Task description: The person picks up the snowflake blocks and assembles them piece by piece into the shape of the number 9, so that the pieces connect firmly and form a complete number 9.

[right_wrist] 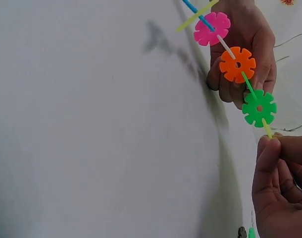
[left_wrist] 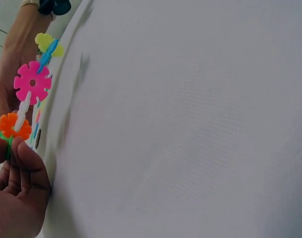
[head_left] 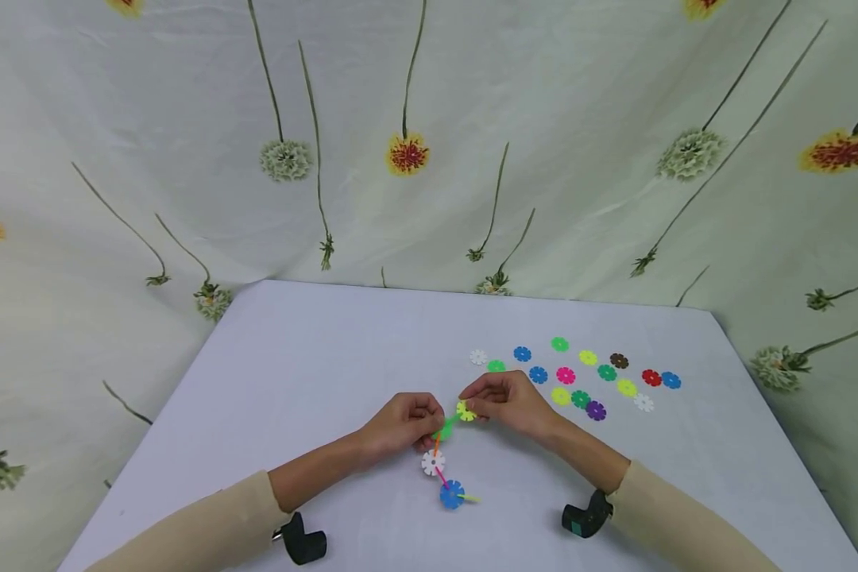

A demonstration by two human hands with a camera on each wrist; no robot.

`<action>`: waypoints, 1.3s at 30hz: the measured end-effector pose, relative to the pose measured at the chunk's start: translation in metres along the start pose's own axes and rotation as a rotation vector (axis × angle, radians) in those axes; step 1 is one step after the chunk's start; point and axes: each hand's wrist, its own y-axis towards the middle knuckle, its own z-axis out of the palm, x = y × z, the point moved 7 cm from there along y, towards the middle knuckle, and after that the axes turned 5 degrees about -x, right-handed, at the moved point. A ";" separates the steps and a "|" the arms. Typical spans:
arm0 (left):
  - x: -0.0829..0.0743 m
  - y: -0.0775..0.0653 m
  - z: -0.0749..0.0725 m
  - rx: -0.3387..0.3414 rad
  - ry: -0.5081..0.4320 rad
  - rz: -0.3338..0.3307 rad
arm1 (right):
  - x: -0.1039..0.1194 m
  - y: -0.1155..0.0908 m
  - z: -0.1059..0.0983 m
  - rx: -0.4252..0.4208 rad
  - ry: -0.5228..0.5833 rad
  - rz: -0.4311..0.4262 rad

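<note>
A chain of slotted plastic flower discs, each set crosswise into its neighbour, stretches between my hands. My left hand pinches a green disc, edge-on in the left wrist view, beside the orange disc. My right hand pinches the yellow disc at the chain's upper end, between thumb and forefinger. That yellow disc slots into a face-on green disc. Below my left hand hang a white disc, a pink disc, a blue disc and another yellow disc.
Loose flower discs in several colours lie at the back right of the white table, among them a purple disc, a red disc and a brown disc. A flower-printed cloth hangs behind the table.
</note>
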 end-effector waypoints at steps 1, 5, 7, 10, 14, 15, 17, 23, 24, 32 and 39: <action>-0.001 0.000 0.000 -0.004 0.002 0.007 | -0.001 0.000 0.000 -0.011 0.007 0.005; -0.002 0.001 0.002 -0.022 0.000 0.019 | -0.007 -0.001 0.000 -0.051 0.051 0.025; -0.003 0.002 0.002 -0.023 -0.012 0.016 | -0.009 -0.002 0.000 -0.062 0.074 0.039; -0.004 0.005 0.002 -0.007 -0.047 0.011 | -0.008 -0.002 -0.001 -0.063 0.095 0.047; -0.006 0.009 0.001 0.018 -0.069 0.016 | -0.003 -0.002 -0.001 -0.056 0.147 0.068; -0.007 0.010 0.001 0.022 -0.072 0.019 | -0.003 -0.002 -0.001 -0.057 0.161 0.073; -0.009 0.010 0.002 0.026 -0.079 0.025 | -0.003 -0.001 0.000 -0.060 0.188 0.090; -0.012 0.012 0.005 0.004 -0.111 0.020 | -0.005 0.002 0.006 -0.053 0.221 0.113; -0.012 0.012 0.004 -0.003 -0.110 0.015 | -0.005 0.002 0.008 -0.049 0.225 0.112; -0.008 0.013 0.004 -0.022 -0.104 -0.016 | -0.002 0.007 0.004 -0.046 0.163 0.077; -0.001 0.011 -0.003 -0.047 -0.104 -0.047 | -0.001 0.024 -0.020 -0.194 0.012 0.041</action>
